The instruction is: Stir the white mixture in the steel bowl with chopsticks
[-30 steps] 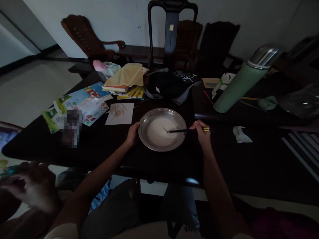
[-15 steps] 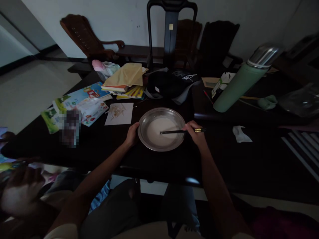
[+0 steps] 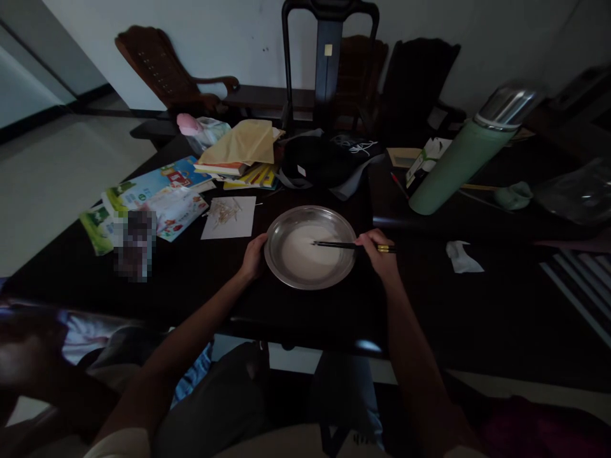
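Note:
A round metal basin (image 3: 277, 272) stands on the dark table with a cloudy whitish liquid (image 3: 303, 259) in it. My left hand (image 3: 253, 257) grips the basin's left rim, thumb on top. In my right hand (image 3: 380, 254), at the right rim, is a pair of black chopsticks (image 3: 338, 245) with gold bands near their back ends. They lie nearly level across the basin, and their tips reach the liquid near its middle. Left of the basin, a white sheet of paper (image 3: 243, 224) carries a heap of thin sticks (image 3: 224, 211).
Books and a tan envelope (image 3: 243, 143) are piled behind the paper, beside a black bag (image 3: 315, 162). Colourful booklets (image 3: 124, 191) lie at left. A tall green thermos (image 3: 463, 162) and a crumpled tissue (image 3: 463, 257) are to the right. Another person's blurred arm (image 3: 38, 362) shows at lower left.
The chopstick tips have shifted slightly away from me and to the right in the liquid. My left hand and the basin stay put. The other person's arm at lower left has moved.

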`<action>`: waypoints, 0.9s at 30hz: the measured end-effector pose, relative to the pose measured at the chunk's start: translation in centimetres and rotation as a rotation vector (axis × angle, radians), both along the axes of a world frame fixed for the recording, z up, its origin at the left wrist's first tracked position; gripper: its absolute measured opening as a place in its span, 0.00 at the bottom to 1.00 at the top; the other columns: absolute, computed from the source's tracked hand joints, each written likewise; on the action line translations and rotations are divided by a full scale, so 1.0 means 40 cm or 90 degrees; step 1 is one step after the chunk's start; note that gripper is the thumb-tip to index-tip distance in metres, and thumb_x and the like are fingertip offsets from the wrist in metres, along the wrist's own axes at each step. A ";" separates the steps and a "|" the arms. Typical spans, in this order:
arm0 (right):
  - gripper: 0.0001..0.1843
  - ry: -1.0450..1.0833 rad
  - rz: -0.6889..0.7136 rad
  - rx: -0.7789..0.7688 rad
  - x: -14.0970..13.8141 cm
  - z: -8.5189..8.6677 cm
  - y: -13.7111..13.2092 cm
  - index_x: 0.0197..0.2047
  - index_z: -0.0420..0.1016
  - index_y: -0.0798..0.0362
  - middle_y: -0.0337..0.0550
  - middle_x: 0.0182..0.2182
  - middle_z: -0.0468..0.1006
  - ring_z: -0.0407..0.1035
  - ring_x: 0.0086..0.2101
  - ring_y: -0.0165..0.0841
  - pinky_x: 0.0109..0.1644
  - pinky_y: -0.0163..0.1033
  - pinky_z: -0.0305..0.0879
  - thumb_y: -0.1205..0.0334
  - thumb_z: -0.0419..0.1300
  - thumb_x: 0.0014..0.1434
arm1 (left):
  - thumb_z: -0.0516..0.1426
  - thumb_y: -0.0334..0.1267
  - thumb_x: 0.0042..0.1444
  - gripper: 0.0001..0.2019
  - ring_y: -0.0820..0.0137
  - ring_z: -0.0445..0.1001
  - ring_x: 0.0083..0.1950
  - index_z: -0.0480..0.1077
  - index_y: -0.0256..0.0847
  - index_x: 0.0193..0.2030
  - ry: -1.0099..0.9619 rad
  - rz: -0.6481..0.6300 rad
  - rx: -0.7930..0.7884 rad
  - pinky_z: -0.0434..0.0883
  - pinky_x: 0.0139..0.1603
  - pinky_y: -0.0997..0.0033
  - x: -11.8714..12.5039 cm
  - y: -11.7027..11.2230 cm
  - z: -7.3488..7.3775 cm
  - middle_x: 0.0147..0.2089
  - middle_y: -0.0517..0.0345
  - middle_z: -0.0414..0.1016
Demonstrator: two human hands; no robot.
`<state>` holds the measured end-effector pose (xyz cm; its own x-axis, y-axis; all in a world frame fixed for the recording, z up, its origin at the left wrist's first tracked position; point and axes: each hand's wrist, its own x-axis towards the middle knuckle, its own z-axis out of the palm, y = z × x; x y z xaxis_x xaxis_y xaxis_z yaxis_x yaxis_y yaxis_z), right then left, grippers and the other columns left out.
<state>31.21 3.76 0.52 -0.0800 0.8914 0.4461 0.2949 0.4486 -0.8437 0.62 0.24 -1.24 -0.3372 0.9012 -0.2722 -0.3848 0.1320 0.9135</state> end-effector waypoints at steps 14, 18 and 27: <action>0.24 0.029 -0.017 -0.010 0.012 0.001 0.001 0.21 0.72 0.46 0.39 0.21 0.75 0.70 0.29 0.36 0.43 0.47 0.66 0.46 0.54 0.66 | 0.62 0.40 0.50 0.10 0.73 0.65 0.24 0.71 0.38 0.23 -0.007 -0.003 0.000 0.64 0.26 0.73 0.001 0.001 0.006 0.20 0.62 0.69; 0.20 -0.026 0.078 -0.014 -0.002 0.002 -0.004 0.24 0.76 0.46 0.40 0.25 0.77 0.72 0.32 0.37 0.43 0.47 0.67 0.48 0.58 0.64 | 0.62 0.39 0.50 0.10 0.74 0.64 0.23 0.71 0.38 0.22 -0.007 0.006 0.003 0.63 0.26 0.74 0.000 0.000 0.003 0.20 0.63 0.68; 0.23 0.034 0.018 -0.024 0.009 -0.001 -0.002 0.22 0.73 0.48 0.38 0.22 0.75 0.70 0.28 0.35 0.39 0.44 0.67 0.48 0.55 0.66 | 0.62 0.40 0.49 0.10 0.74 0.64 0.24 0.70 0.38 0.24 -0.007 -0.003 0.008 0.64 0.28 0.74 -0.001 0.002 -0.003 0.21 0.63 0.68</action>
